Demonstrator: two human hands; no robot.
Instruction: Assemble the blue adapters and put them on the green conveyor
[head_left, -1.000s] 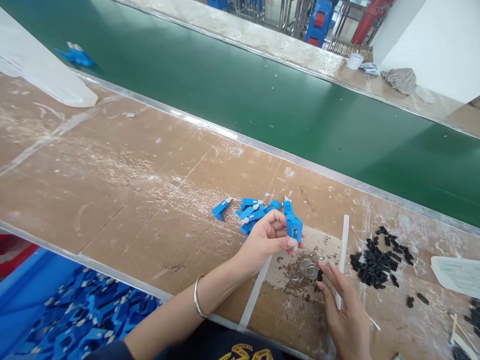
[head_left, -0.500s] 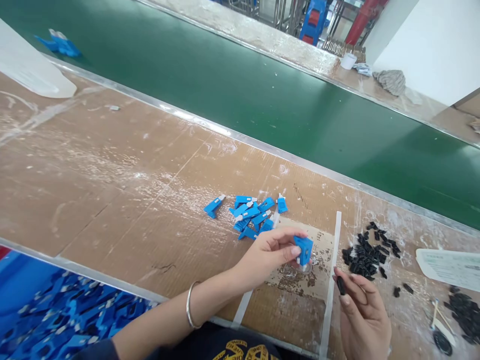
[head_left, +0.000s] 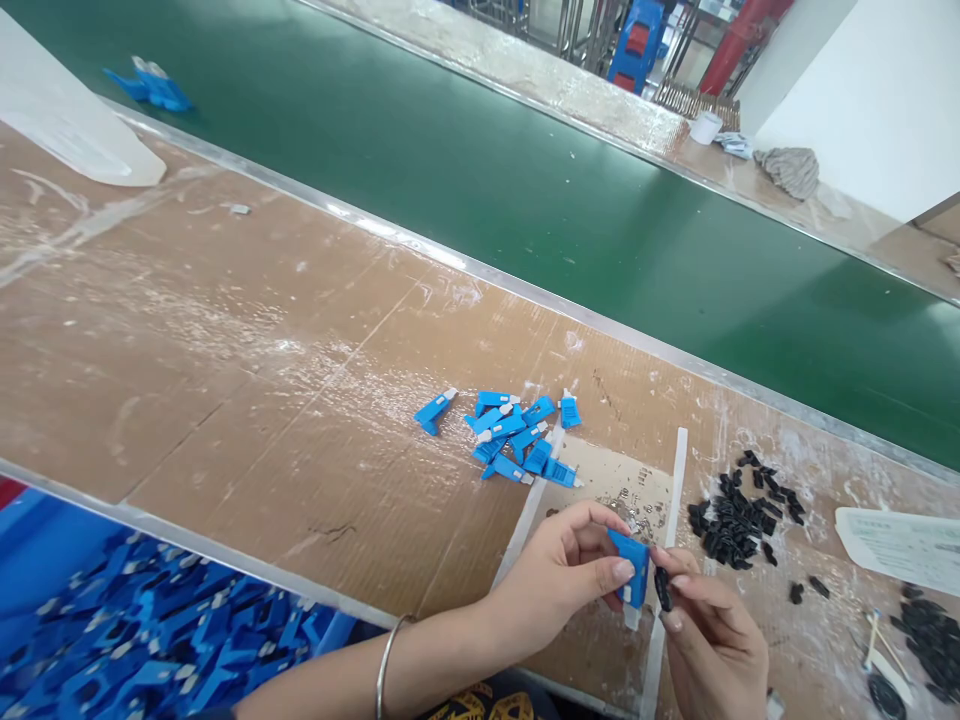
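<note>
My left hand (head_left: 574,565) grips a blue plastic part (head_left: 632,568) between thumb and fingers, its pale tip pointing down toward me. Close against its right side, my right hand (head_left: 712,625) pinches a small black plastic piece (head_left: 662,589); whether the two pieces touch I cannot tell. Beyond my left hand lies a loose pile of similar blue parts (head_left: 504,428) with whitish tips. A heap of small black pieces (head_left: 731,520) is spread past my right hand.
A green conveyor belt (head_left: 480,190) runs behind the cardboard-covered table (head_left: 225,330), carrying a few blue parts (head_left: 159,88). At lower left a bin holds many blue parts (head_left: 187,620). A white sheet (head_left: 900,545), more black pieces (head_left: 934,635) and cotton swabs (head_left: 872,640) lie at right.
My hands have come together: the left moved right and nearer me with the blue part, the right brought the black piece beside it. The view has shifted slightly.
</note>
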